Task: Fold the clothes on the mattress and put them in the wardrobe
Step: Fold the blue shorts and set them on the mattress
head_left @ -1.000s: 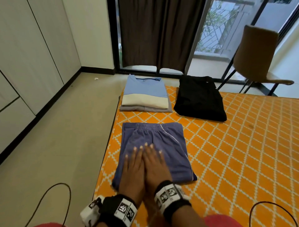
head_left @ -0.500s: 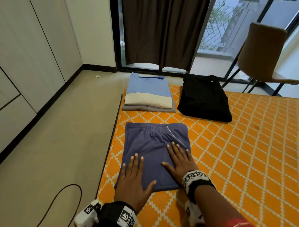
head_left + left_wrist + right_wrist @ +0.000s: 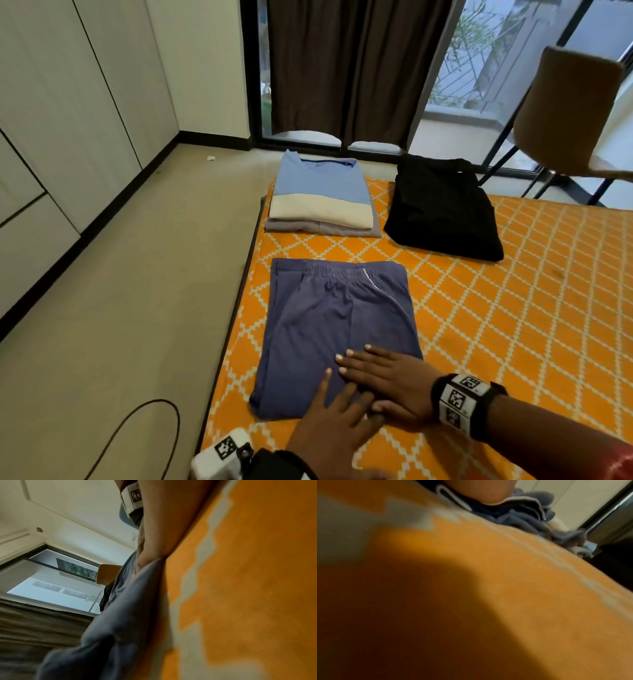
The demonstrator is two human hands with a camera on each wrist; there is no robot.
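Folded purple-blue shorts (image 3: 337, 329) lie flat near the orange mattress (image 3: 513, 308) edge; beyond them, a blue-and-cream folded stack (image 3: 320, 198) beside folded black clothing (image 3: 442, 212).

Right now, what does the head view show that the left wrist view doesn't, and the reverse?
Only the head view shows both hands, left hand and right hand, lying flat on the folded blue-purple shorts, plus the light-blue and cream folded stack and the black folded garment. Only the left wrist view shows the white ceiling. Both share the shorts, the orange diamond-patterned mattress and the brown chair.
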